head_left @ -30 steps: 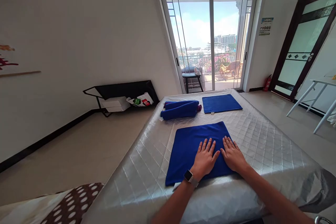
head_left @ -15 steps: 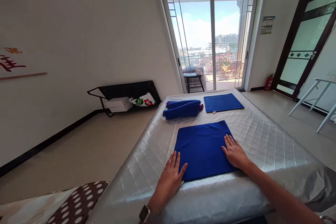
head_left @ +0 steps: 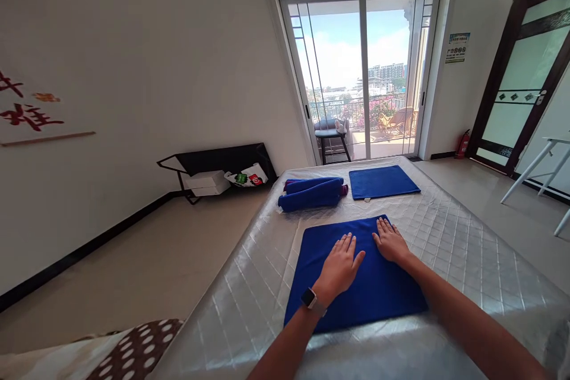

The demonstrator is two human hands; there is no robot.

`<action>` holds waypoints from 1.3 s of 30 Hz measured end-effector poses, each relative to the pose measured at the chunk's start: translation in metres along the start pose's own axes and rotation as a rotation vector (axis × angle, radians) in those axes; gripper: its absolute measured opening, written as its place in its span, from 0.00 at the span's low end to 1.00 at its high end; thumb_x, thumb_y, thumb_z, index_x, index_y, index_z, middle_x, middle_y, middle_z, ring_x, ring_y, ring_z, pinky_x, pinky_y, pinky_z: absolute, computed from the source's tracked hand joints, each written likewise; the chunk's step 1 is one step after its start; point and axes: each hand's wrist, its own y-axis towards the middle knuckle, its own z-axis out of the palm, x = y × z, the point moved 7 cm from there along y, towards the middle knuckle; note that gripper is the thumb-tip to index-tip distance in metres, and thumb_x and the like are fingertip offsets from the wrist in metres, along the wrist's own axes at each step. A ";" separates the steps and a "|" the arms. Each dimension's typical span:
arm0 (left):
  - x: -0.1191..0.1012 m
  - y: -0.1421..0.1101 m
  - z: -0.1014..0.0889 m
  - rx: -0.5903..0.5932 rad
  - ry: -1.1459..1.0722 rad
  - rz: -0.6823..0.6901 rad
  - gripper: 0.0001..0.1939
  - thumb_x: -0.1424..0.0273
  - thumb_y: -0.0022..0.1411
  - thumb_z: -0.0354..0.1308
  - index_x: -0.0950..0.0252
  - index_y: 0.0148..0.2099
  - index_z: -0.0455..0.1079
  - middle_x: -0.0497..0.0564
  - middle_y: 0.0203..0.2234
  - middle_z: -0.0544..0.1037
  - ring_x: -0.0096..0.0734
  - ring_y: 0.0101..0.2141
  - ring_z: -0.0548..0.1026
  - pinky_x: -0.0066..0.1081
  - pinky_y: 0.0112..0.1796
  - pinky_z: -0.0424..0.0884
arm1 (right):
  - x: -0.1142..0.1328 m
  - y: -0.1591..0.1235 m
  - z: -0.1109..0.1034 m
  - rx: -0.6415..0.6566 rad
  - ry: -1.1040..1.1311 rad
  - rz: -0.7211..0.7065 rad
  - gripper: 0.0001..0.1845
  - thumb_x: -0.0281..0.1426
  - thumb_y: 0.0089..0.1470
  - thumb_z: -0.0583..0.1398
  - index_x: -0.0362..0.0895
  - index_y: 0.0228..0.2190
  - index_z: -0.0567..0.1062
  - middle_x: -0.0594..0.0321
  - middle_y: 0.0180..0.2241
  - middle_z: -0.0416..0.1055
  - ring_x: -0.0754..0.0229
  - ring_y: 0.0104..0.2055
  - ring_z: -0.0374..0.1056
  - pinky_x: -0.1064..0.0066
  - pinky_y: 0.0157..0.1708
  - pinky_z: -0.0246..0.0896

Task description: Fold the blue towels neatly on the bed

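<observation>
A blue towel (head_left: 369,297) lies flat on the near part of the mattress (head_left: 240,309), which has a silvery quilted cover. My left hand (head_left: 339,267) rests palm down on the middle of this towel, fingers stretched out. On its upper right edge lies my right hand (head_left: 390,240), also flat with straight fingers. Beyond them, a second blue towel (head_left: 383,181) is spread flat. Rolled blue towels (head_left: 314,193) with a dark purple part showing sit to its left.
Against the left wall stands a black rack (head_left: 209,160) holding white boxes (head_left: 207,183) and a printed bag (head_left: 247,176). A brown dotted cloth (head_left: 138,347) lies at lower left. Sliding glass doors (head_left: 363,71) are behind the mattress; a white-legged table (head_left: 529,172) stands at right.
My left hand went to the towel's left edge, then came back to its middle. My right hand has slid a little up along the right edge.
</observation>
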 end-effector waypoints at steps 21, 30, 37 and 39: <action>0.170 -0.006 0.029 0.048 0.062 -0.333 0.33 0.55 0.75 0.31 0.67 0.72 0.52 0.62 0.69 0.57 0.46 0.69 0.54 0.49 0.65 0.54 | -0.009 0.005 0.013 -0.027 -0.031 0.033 0.35 0.38 0.68 0.38 0.35 0.70 0.48 0.53 0.72 0.43 0.57 0.74 0.36 0.57 0.70 0.30; 0.175 -0.007 0.034 0.053 0.035 -0.375 0.39 0.50 0.73 0.29 0.72 0.72 0.50 0.62 0.70 0.55 0.47 0.69 0.52 0.49 0.66 0.52 | 0.000 0.016 -0.006 0.019 -0.108 0.002 0.34 0.37 0.68 0.39 0.34 0.69 0.52 0.51 0.71 0.45 0.57 0.74 0.37 0.57 0.70 0.32; 0.179 -0.009 0.035 0.035 0.037 -0.375 0.38 0.50 0.73 0.30 0.70 0.73 0.50 0.62 0.70 0.55 0.47 0.69 0.52 0.50 0.65 0.52 | -0.005 0.023 0.000 -0.012 -0.069 0.028 0.34 0.37 0.68 0.39 0.32 0.69 0.51 0.51 0.71 0.46 0.58 0.74 0.38 0.60 0.70 0.34; 0.178 -0.010 0.036 0.051 0.048 -0.364 0.38 0.50 0.73 0.30 0.71 0.73 0.50 0.62 0.70 0.54 0.47 0.70 0.51 0.50 0.65 0.52 | -0.006 0.022 0.002 -0.026 -0.061 0.035 0.34 0.37 0.68 0.39 0.32 0.69 0.51 0.51 0.71 0.46 0.58 0.74 0.38 0.60 0.70 0.33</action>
